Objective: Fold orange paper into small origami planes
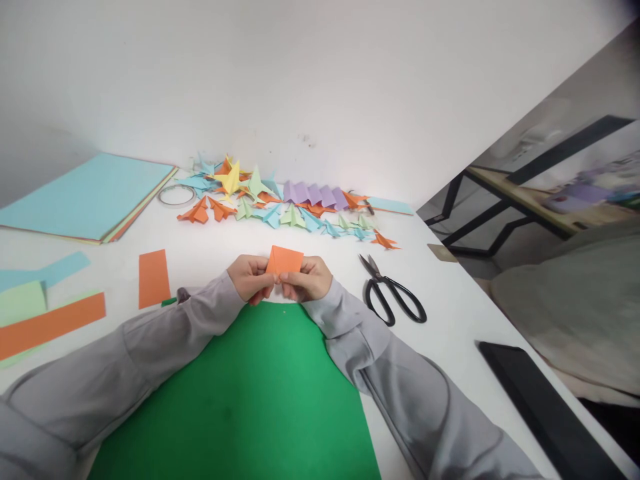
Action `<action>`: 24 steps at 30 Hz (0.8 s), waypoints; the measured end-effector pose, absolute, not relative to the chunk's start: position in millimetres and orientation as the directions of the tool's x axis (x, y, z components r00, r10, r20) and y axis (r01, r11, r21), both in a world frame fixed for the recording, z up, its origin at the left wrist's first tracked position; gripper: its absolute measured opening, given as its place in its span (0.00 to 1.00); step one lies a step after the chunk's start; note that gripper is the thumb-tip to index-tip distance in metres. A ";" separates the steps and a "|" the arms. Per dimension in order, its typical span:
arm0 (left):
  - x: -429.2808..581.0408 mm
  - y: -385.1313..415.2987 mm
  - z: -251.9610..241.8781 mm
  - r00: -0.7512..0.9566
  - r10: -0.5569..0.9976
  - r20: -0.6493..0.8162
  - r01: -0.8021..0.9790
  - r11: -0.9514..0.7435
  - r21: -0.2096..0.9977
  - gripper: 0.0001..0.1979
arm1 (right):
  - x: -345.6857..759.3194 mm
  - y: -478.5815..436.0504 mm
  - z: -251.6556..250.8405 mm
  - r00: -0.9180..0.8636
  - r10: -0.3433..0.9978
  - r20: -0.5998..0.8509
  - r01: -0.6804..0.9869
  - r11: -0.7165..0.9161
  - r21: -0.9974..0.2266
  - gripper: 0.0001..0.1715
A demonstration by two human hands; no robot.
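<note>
A small folded orange paper (286, 260) is held up between both hands, just past the far edge of a green sheet (245, 393). My left hand (253, 279) pinches its left side with thumb and fingers. On the other side, my right hand (309, 277) grips the paper's lower right part, thumb on its front. A crease line runs down the paper near its left side. Black-handled scissors (383, 283) lie with slightly parted blades to the right of my right hand. A flat orange rectangle (154, 279) rests left of my left hand.
Several folded paper figures (255, 185) and a purple pleated paper (315, 195) lie along the wall. A stack of coloured sheets (90, 193) and a tape roll (177, 195) sit at the back left. Paper strips (55, 323) lie left, a black tray-like object (545, 407) right.
</note>
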State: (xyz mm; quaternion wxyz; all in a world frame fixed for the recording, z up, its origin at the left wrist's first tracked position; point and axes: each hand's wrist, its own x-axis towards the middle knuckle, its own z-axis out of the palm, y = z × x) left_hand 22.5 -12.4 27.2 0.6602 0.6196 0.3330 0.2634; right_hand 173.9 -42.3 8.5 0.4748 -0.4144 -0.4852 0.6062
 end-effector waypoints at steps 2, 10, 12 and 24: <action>22.6 -12.7 28.1 0.645 0.756 -0.110 0.062 0.092 0.994 0.10 | 173.9 -42.4 9.0 -0.202 0.978 -0.052 -0.186 -0.090 -0.978 0.11; 21.9 -13.4 29.4 0.677 0.725 -0.124 0.053 0.120 0.991 0.09 | 174.0 -40.3 7.8 -0.207 0.977 -0.056 -0.241 -0.107 -0.965 0.07; 21.5 -13.5 29.6 0.682 0.721 -0.120 0.043 0.124 0.991 0.09 | 174.0 -39.9 7.3 -0.209 0.976 -0.056 -0.252 -0.109 -0.961 0.07; 21.9 -9.6 24.5 0.695 0.711 -0.105 0.019 0.128 0.992 0.13 | 172.2 -39.6 6.3 -0.135 0.991 -0.010 -0.283 -0.048 -0.958 0.09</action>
